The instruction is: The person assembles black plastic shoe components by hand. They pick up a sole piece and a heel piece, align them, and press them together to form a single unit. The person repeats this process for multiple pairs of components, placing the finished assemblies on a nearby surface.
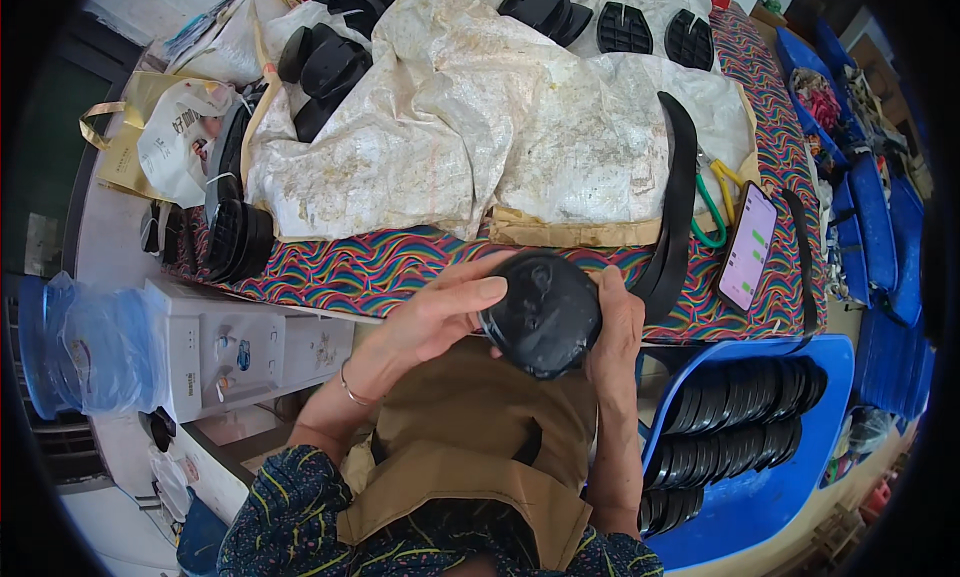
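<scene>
Between my two hands, above the table's near edge, is a glossy black rounded piece (545, 317) that resembles a shoe heel part. My left hand (440, 312) is closed on its left side, the thumb lying against the upper face. On the opposite side my right hand (617, 327) grips the edge, with most of its fingers hidden behind the piece. Pale marks and shine show on the surface. Beyond my hands a stained white woven sack (540, 127) covers much of the patterned tablecloth (390, 282).
Black strips (682, 167), a green-and-yellow-handled tool (712, 212) and a lit phone (750, 247) lie to the right. A blue tub (790, 507) holds rows of black pieces (735, 397). Treaded black soles (625, 29) rest on the sack; more soles (238, 239) are stacked left.
</scene>
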`<act>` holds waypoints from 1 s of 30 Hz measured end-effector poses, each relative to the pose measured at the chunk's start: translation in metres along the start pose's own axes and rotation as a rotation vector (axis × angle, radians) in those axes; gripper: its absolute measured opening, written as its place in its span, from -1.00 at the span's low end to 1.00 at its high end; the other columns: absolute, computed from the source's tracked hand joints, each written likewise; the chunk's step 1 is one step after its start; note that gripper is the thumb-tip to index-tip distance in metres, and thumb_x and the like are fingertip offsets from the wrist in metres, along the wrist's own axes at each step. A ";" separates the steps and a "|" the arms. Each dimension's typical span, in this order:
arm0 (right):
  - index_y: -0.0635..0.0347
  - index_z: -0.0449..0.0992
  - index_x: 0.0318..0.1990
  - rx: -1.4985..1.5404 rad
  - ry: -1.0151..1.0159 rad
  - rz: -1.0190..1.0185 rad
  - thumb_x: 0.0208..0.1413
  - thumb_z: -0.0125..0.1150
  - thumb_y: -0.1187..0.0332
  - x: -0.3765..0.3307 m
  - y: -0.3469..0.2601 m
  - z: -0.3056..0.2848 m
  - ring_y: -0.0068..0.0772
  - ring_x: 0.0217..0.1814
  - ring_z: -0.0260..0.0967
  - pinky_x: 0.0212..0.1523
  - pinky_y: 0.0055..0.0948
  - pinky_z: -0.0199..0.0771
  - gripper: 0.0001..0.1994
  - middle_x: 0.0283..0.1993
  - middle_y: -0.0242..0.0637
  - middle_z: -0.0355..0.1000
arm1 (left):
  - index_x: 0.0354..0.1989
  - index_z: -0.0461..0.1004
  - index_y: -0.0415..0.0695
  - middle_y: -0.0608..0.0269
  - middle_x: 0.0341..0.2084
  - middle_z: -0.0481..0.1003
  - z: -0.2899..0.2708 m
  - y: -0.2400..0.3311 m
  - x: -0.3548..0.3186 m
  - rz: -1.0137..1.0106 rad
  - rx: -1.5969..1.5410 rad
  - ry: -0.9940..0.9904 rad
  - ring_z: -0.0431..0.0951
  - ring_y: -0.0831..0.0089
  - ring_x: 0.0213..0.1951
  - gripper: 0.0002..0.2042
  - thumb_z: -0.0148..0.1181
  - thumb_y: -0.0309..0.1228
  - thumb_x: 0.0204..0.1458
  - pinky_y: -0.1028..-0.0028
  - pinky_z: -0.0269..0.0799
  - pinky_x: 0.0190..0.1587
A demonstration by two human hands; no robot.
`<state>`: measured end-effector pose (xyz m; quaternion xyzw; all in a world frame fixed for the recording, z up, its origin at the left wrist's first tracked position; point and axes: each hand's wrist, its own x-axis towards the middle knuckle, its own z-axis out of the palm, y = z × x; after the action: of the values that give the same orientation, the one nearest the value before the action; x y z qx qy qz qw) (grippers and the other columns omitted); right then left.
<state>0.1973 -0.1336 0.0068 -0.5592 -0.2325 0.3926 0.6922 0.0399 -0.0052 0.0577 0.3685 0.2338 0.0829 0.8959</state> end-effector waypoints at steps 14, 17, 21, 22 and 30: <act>0.42 0.16 0.31 0.295 -0.299 -0.068 0.39 -0.16 0.14 -0.042 -0.003 0.036 -0.59 0.06 0.31 -0.10 -0.58 0.34 -0.47 0.18 -0.26 0.36 | 0.12 0.31 -0.31 -0.22 0.00 0.44 0.033 -0.021 -0.004 0.348 -0.551 -0.096 0.42 -0.01 0.13 -0.38 -0.10 0.07 0.21 0.12 0.33 0.21; 0.44 0.20 0.28 0.422 -0.327 -0.013 0.36 -0.07 0.18 -0.049 -0.006 0.033 -0.61 0.04 0.32 -0.14 -0.61 0.33 -0.48 0.18 -0.28 0.35 | 0.11 0.36 -0.26 -0.17 0.00 0.45 0.035 -0.028 -0.006 0.285 -0.661 -0.058 0.37 -0.03 0.13 -0.29 -0.14 0.23 0.16 0.06 0.25 0.23; 0.45 0.24 0.25 0.436 -0.391 -0.104 0.30 0.02 0.30 -0.053 0.000 0.025 -0.51 0.13 0.30 0.01 -0.53 0.35 -0.53 0.21 -0.23 0.32 | 0.11 0.37 -0.25 -0.14 -0.01 0.45 0.032 -0.036 -0.007 0.327 -0.634 -0.156 0.39 -0.03 0.10 -0.25 -0.16 0.28 0.13 0.06 0.27 0.21; 0.45 0.24 0.25 0.420 -0.382 -0.135 0.29 0.03 0.33 -0.053 0.000 0.028 -0.48 0.16 0.29 0.06 -0.50 0.34 -0.53 0.21 -0.22 0.32 | 0.11 0.37 -0.25 -0.13 -0.01 0.45 0.033 -0.036 -0.009 0.340 -0.643 -0.161 0.39 -0.03 0.10 -0.24 -0.16 0.29 0.13 0.06 0.27 0.21; 0.44 0.30 0.21 0.329 -0.433 -0.044 0.13 0.12 0.58 -0.077 0.003 0.038 -0.37 0.18 0.33 0.14 -0.36 0.37 -0.54 0.20 -0.13 0.34 | 0.11 0.35 -0.27 -0.17 -0.03 0.45 0.023 -0.003 -0.031 0.473 -0.822 -0.173 0.47 -0.04 0.02 -0.33 -0.06 0.16 0.17 -0.08 0.34 0.16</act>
<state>0.1227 -0.1730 0.0233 -0.3371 -0.3203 0.5204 0.7162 0.0232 -0.0314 0.0812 0.0327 0.0161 0.3390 0.9401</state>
